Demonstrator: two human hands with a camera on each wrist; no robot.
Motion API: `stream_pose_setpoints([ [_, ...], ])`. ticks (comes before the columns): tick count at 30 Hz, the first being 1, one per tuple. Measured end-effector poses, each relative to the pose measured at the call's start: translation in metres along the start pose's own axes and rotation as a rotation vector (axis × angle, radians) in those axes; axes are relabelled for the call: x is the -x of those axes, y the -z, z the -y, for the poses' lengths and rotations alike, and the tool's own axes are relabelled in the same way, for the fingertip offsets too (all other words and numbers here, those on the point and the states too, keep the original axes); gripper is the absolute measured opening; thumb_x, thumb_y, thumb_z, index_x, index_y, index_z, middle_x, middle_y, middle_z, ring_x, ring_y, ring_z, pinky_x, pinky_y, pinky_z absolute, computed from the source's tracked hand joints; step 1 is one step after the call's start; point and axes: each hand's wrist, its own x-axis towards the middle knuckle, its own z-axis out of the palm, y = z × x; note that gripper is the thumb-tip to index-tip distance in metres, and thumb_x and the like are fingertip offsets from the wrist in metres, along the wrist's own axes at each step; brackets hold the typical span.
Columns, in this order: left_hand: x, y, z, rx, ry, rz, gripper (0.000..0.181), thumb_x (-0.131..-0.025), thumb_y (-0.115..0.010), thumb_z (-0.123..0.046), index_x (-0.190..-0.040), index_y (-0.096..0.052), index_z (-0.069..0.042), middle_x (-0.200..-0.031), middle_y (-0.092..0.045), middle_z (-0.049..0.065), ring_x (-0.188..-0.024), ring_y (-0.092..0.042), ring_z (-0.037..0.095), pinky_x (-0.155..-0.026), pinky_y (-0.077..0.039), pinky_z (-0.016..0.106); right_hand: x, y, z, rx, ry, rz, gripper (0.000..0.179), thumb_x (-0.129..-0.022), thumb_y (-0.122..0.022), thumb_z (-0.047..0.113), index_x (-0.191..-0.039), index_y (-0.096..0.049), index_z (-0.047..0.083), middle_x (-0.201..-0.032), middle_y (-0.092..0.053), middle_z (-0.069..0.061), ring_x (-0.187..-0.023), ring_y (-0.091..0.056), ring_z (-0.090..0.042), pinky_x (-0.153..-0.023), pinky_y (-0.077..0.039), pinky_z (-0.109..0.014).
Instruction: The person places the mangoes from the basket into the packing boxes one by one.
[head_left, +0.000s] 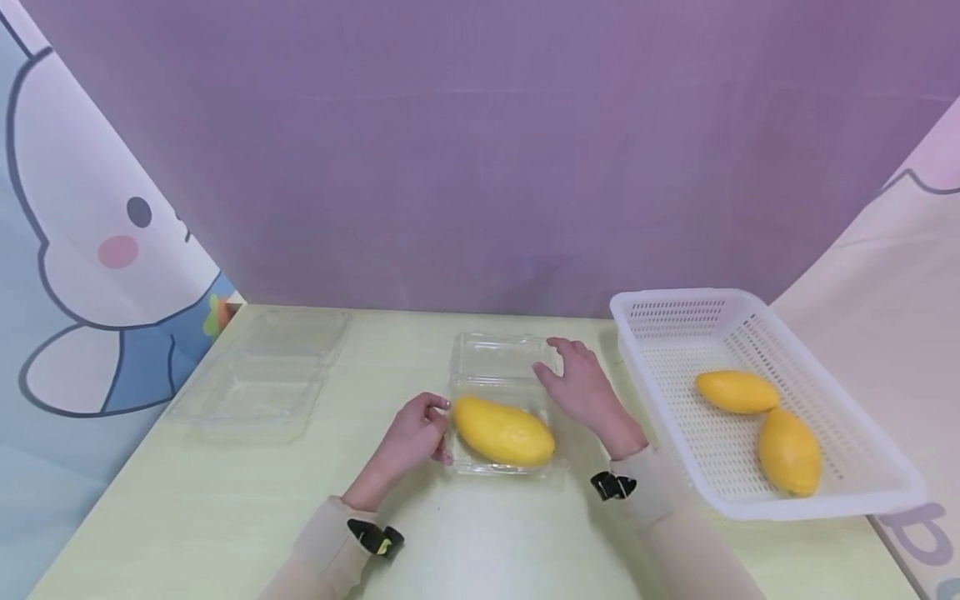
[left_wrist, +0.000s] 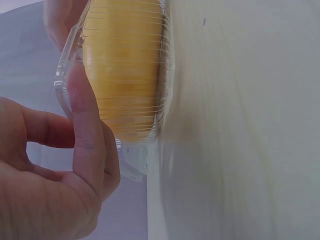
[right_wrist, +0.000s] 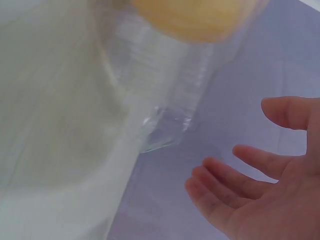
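A yellow mango [head_left: 504, 432] lies in the base of a clear plastic clamshell box [head_left: 487, 390], whose lid [head_left: 498, 357] is folded back toward the purple backdrop. My left hand [head_left: 416, 429] is at the box's left side. In the left wrist view, thumb and fingers [left_wrist: 87, 127] pinch the box's rim, and the mango shows through the ribbed wall. My right hand [head_left: 581, 387] hovers by the lid's right edge, thumb and fingers spread. In the right wrist view that hand [right_wrist: 265, 185] holds nothing, apart from the blurred box.
On the right stands a white perforated basket [head_left: 660, 400] with two more mangoes [head_left: 737, 392] inside. Another opened clear clamshell [head_left: 258, 375] lies on the left of the pale table [head_left: 480, 542]. The purple backdrop [head_left: 480, 167] rises behind the table.
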Motion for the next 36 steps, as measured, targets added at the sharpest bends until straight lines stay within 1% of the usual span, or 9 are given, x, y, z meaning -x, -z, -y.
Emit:
stream_pose_setpoints([
  [7,0.000,0.001,0.000,0.015,-0.007,0.004,0.032,-0.097,-0.048,-0.002,-0.128,-0.052,0.006,-0.088,-0.056,0.017,-0.055,-0.061,0.019,-0.059,-0.059,0.035,-0.006,-0.006,-0.010,0.003,-0.066,0.040,0.063,-0.101,-0.057,0.033,-0.148,-0.042,-0.006,-0.143,-0.046,-0.030,-0.133,-0.044,-0.046,-0.110,-0.037,-0.057],
  [12,0.000,0.001,0.000,0.028,-0.009,0.006,0.032,-0.097,-0.048,-0.002,-0.127,-0.052,0.007,-0.086,-0.055,0.016,-0.054,-0.061,0.019,-0.058,-0.059,0.035,-0.010,-0.009,-0.017,0.004,-0.095,0.073,0.066,-0.101,-0.056,0.033,-0.149,-0.038,-0.009,-0.144,-0.045,-0.032,-0.132,-0.046,-0.047,-0.110,-0.037,-0.057],
  [18,0.001,0.001,0.000,0.028,-0.012,0.008,0.031,-0.098,-0.047,-0.002,-0.127,-0.052,0.007,-0.087,-0.055,0.018,-0.055,-0.061,0.019,-0.058,-0.059,0.035,-0.015,-0.010,-0.021,-0.030,-0.134,0.107,0.066,-0.100,-0.058,0.031,-0.146,-0.040,-0.013,-0.137,-0.054,-0.033,-0.124,-0.056,-0.045,-0.103,-0.045,-0.054],
  [23,0.001,0.001,0.000,0.033,-0.015,0.005,0.031,-0.097,-0.047,-0.001,-0.127,-0.052,0.008,-0.086,-0.055,0.017,-0.055,-0.060,0.019,-0.058,-0.059,0.035,-0.016,-0.011,-0.022,-0.044,-0.158,0.117,0.065,-0.099,-0.058,0.030,-0.143,-0.044,-0.015,-0.130,-0.060,-0.032,-0.120,-0.059,-0.044,-0.100,-0.048,-0.053],
  [29,0.001,0.001,0.000,0.033,-0.019,0.008,0.032,-0.097,-0.047,-0.001,-0.127,-0.052,0.008,-0.084,-0.055,0.016,-0.055,-0.060,0.019,-0.058,-0.058,0.035,-0.016,-0.011,-0.026,-0.120,-0.181,0.110,0.063,-0.096,-0.062,0.027,-0.137,-0.047,-0.018,-0.126,-0.062,-0.033,-0.115,-0.062,-0.044,-0.096,-0.050,-0.052],
  [32,0.001,0.001,0.000,0.033,-0.018,0.008,0.032,-0.097,-0.047,-0.002,-0.127,-0.052,0.007,-0.084,-0.055,0.015,-0.055,-0.060,0.019,-0.058,-0.059,0.035,-0.016,-0.011,-0.028,-0.154,-0.194,0.112,0.063,-0.095,-0.063,0.026,-0.136,-0.048,-0.019,-0.128,-0.060,-0.035,-0.117,-0.061,-0.045,-0.097,-0.050,-0.052],
  [36,0.000,0.001,0.001,0.035,-0.018,0.008,0.032,-0.097,-0.047,-0.002,-0.127,-0.052,0.007,-0.083,-0.055,0.015,-0.054,-0.061,0.019,-0.058,-0.058,0.035,-0.018,-0.014,-0.031,-0.216,-0.214,0.111,0.062,-0.095,-0.063,0.025,-0.136,-0.049,-0.019,-0.136,-0.054,-0.035,-0.123,-0.057,-0.046,-0.102,-0.047,-0.053],
])
